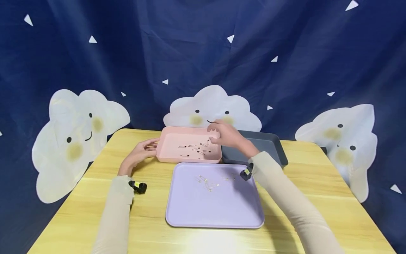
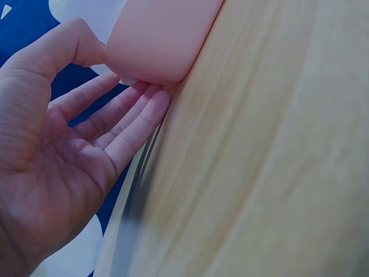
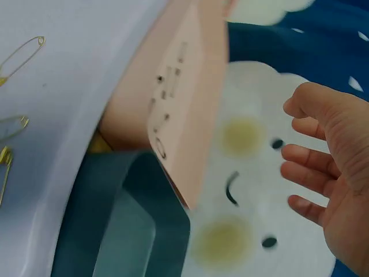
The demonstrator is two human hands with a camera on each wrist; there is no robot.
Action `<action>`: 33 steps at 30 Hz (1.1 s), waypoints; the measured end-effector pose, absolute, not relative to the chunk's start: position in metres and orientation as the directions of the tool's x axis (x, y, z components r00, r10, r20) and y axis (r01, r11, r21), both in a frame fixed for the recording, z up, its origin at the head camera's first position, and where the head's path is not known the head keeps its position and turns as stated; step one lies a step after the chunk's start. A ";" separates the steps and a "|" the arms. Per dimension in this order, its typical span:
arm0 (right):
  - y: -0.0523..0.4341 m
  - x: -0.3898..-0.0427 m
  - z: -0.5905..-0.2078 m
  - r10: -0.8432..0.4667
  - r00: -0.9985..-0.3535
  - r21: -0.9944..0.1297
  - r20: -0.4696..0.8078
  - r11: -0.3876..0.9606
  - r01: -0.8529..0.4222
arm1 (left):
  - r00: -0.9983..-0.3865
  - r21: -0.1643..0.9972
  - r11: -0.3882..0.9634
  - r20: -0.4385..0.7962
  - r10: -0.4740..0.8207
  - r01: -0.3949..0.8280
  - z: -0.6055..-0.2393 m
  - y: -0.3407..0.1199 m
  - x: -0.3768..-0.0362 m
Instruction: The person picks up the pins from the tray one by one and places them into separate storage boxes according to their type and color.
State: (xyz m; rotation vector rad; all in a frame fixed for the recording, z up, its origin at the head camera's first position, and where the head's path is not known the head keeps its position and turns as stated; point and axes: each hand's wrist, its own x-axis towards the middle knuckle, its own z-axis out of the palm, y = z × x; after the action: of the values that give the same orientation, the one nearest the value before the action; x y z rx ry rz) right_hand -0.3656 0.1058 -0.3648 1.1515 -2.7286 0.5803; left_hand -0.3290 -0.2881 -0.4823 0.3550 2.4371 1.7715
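At the left end of the pink tray (image 1: 190,159), my left hand (image 1: 141,152) touches the outer wall. In the left wrist view its thumb and fingertips meet the tray's rounded corner (image 2: 161,52), the other fingers fairly straight. Over the pink tray's right side hovers my right hand (image 1: 226,134), fingers loosely bent with nothing visible between them. Several dark safety pins (image 1: 201,152) lie scattered in the pink tray. Several gold safety pins (image 1: 207,185) lie on the lavender tray (image 1: 209,213), and some also show in the right wrist view.
A dark grey-blue tray (image 1: 282,151) stands right of the pink one, partly behind my right forearm. The lavender tray sits in front of both on the wooden table (image 1: 149,211). A dark blue curtain (image 1: 190,42) with cloud shapes hangs behind the table.
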 end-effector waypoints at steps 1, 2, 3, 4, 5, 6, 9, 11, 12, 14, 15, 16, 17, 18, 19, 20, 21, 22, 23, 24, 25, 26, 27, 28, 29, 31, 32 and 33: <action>0.114 -0.363 -0.363 -0.649 -0.710 -0.326 0.273 0.632 -0.703 | -0.968 0.946 0.298 0.050 0.245 0.124 -0.483 -0.288 -0.329; 0.123 -0.361 -0.362 -0.633 -0.718 -0.354 0.289 0.627 -0.695 | -0.969 0.945 0.302 0.049 0.241 0.123 -0.483 -0.289 -0.328; 0.132 -0.359 -0.361 -0.616 -0.726 -0.378 0.307 0.621 -0.687 | -0.969 0.944 0.305 0.050 0.243 0.126 -0.483 -0.289 -0.328; 0.140 -0.357 -0.360 -0.600 -0.731 -0.402 0.326 0.611 -0.681 | -0.968 0.942 0.311 0.052 0.246 0.129 -0.483 -0.289 -0.328; 0.149 -0.355 -0.360 -0.582 -0.736 -0.432 0.345 0.598 -0.675 | -0.968 0.942 0.311 0.050 0.246 0.128 -0.482 -0.289 -0.328; 0.158 -0.353 -0.360 -0.561 -0.746 -0.463 0.358 0.588 -0.664 | -0.969 0.942 0.313 0.045 0.243 0.122 -0.482 -0.289 -0.328; 0.187 -0.346 -0.361 -0.493 -0.775 -0.545 0.396 0.554 -0.630 | -0.968 0.940 0.321 0.033 0.249 0.115 -0.480 -0.290 -0.328; 0.207 -0.340 -0.364 -0.439 -0.803 -0.593 0.403 0.543 -0.594 | -0.968 0.942 0.321 0.020 0.249 0.102 -0.479 -0.290 -0.327; 0.218 -0.337 -0.365 -0.413 -0.818 -0.611 0.401 0.545 -0.574 | -0.968 0.941 0.323 0.014 0.250 0.097 -0.479 -0.289 -0.327; 0.238 -0.332 -0.369 -0.367 -0.842 -0.631 0.396 0.557 -0.540 | -0.966 0.940 0.327 0.006 0.258 0.093 -0.478 -0.289 -0.327; 0.248 -0.330 -0.372 -0.346 -0.854 -0.641 0.389 0.564 -0.521 | -0.966 0.938 0.334 0.003 0.260 0.092 -0.477 -0.289 -0.326; 0.258 -0.328 -0.374 -0.324 -0.866 -0.646 0.382 0.576 -0.501 | -0.965 0.936 0.340 -0.001 0.263 0.092 -0.476 -0.288 -0.326; 0.267 -0.326 -0.376 -0.303 -0.876 -0.646 0.375 0.593 -0.481 | -0.966 0.932 0.351 -0.005 0.259 0.089 -0.475 -0.288 -0.326; 0.276 -0.325 -0.378 -0.285 -0.887 -0.650 0.364 0.604 -0.461 | -0.965 0.924 0.370 -0.003 0.262 0.098 -0.474 -0.288 -0.326; 0.284 -0.323 -0.380 -0.266 -0.897 -0.653 0.352 0.617 -0.439 | -0.965 0.915 0.389 -0.003 0.263 0.103 -0.473 -0.288 -0.325; 0.291 -0.322 -0.382 -0.247 -0.909 -0.661 0.337 0.625 -0.415 | -0.963 0.904 0.412 0.002 0.269 0.117 -0.473 -0.288 -0.325; 0.299 -0.321 -0.384 -0.228 -0.919 -0.666 0.321 0.636 -0.390 | -0.963 0.893 0.433 0.004 0.268 0.124 -0.472 -0.288 -0.325; 0.306 -0.320 -0.386 -0.214 -0.928 -0.671 0.306 0.643 -0.369 | -0.961 0.882 0.451 0.010 0.275 0.138 -0.471 -0.288 -0.326; 0.313 -0.319 -0.388 -0.198 -0.936 -0.676 0.292 0.650 -0.348 | -0.960 0.871 0.468 0.017 0.280 0.151 -0.469 -0.287 -0.326; 0.320 -0.318 -0.390 -0.182 -0.943 -0.685 0.277 0.651 -0.327 | -0.957 0.859 0.485 0.021 0.290 0.166 -0.468 -0.287 -0.327; 0.326 -0.317 -0.391 -0.165 -0.951 -0.694 0.262 0.652 -0.304 | -0.956 0.847 0.504 0.020 0.293 0.172 -0.465 -0.286 -0.327; 0.334 -0.317 -0.394 -0.149 -0.958 -0.705 0.246 0.651 -0.282 | -0.955 0.830 0.528 0.019 0.294 0.179 -0.461 -0.284 -0.328; 0.341 -0.317 -0.397 -0.135 -0.962 -0.718 0.237 0.643 -0.267 | -0.958 0.815 0.552 0.015 0.285 0.177 -0.457 -0.282 -0.328; 0.348 -0.318 -0.400 -0.122 -0.967 -0.733 0.225 0.632 -0.250 | -0.959 0.792 0.580 0.023 0.281 0.189 -0.453 -0.279 -0.328; 0.354 -0.318 -0.403 -0.110 -0.972 -0.747 0.209 0.624 -0.231 | -0.961 0.769 0.606 0.037 0.273 0.202 -0.449 -0.275 -0.329; 0.365 -0.319 -0.407 -0.102 -0.981 -0.777 0.167 0.599 -0.195 | -0.964 0.712 0.661 0.086 0.253 0.237 -0.437 -0.265 -0.329; 0.369 -0.319 -0.408 -0.104 -0.984 -0.788 0.143 0.590 -0.177 | -0.962 0.685 0.682 0.117 0.247 0.258 -0.431 -0.259 -0.329; 0.373 -0.318 -0.409 -0.109 -0.987 -0.799 0.116 0.580 -0.158 | -0.958 0.660 0.697 0.149 0.244 0.281 -0.425 -0.253 -0.330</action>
State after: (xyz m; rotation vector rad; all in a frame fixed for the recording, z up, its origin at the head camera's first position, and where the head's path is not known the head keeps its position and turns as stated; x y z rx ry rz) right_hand -0.3184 0.3725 -0.4091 0.2320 -2.7437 1.3961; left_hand -0.3297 -0.2529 -0.4250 0.4552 2.9396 1.1567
